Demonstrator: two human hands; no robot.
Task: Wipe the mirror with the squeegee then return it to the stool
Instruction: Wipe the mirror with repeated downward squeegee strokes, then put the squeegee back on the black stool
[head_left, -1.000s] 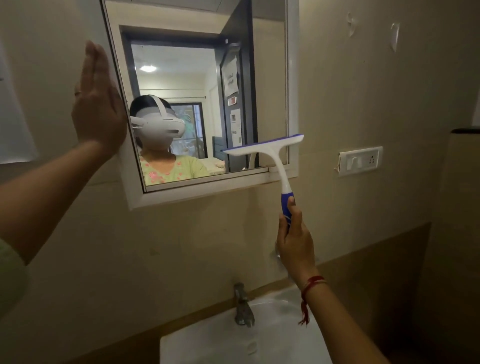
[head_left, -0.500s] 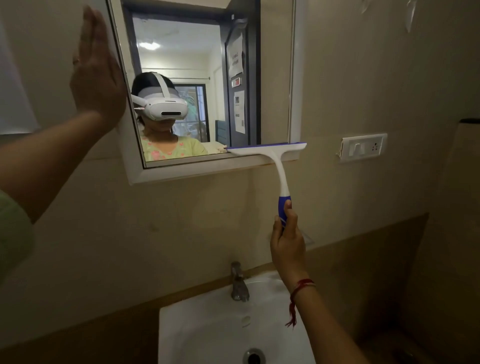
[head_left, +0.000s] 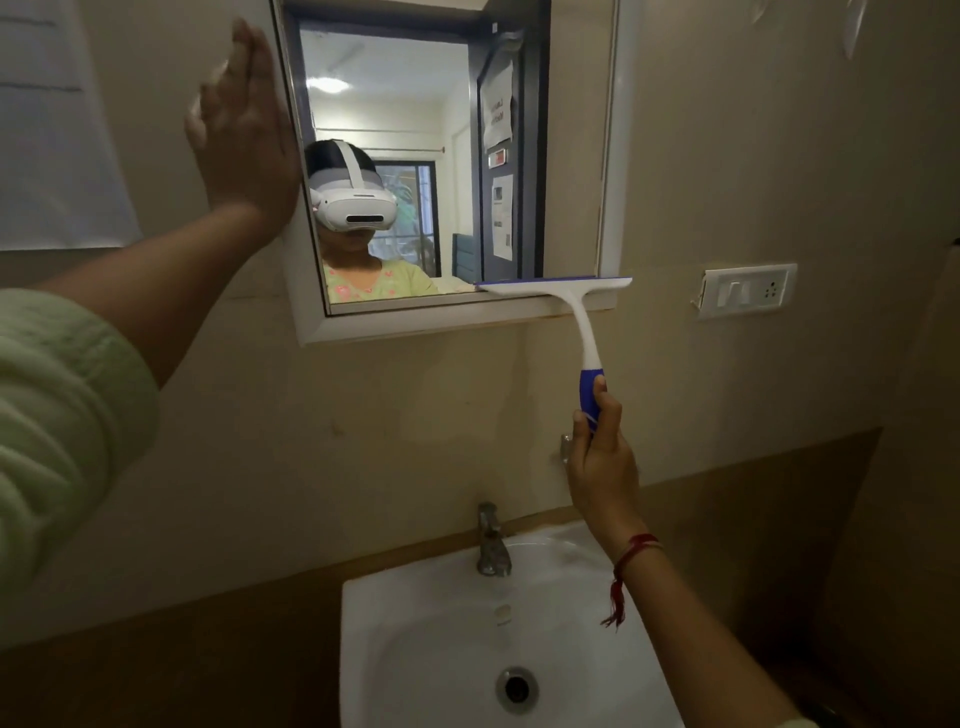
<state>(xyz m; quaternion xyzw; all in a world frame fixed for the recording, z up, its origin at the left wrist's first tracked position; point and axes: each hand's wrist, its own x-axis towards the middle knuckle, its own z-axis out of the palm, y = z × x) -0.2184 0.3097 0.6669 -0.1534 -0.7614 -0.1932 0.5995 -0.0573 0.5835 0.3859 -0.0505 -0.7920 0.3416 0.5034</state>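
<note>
Squeegee (head_left: 566, 291): white, blue grip; blade is lying level across the lower right corner of the mirror (head_left: 561, 156), overlapping the white frame. Right hand (head_left: 600, 457): is gripping the blue handle, fingers closed round it. Left hand (head_left: 244, 130): is pressing flat, fingers extended, holding nothing, at the mirror's left frame edge. Washbasin (head_left: 415, 649) with tap (head_left: 491, 540): is sitting below.

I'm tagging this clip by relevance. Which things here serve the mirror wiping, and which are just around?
In use: white-framed wall mirror; white squeegee with blue handle; right hand; left hand.

Just around: white ceramic sink; metal tap; white switch plate.
</note>
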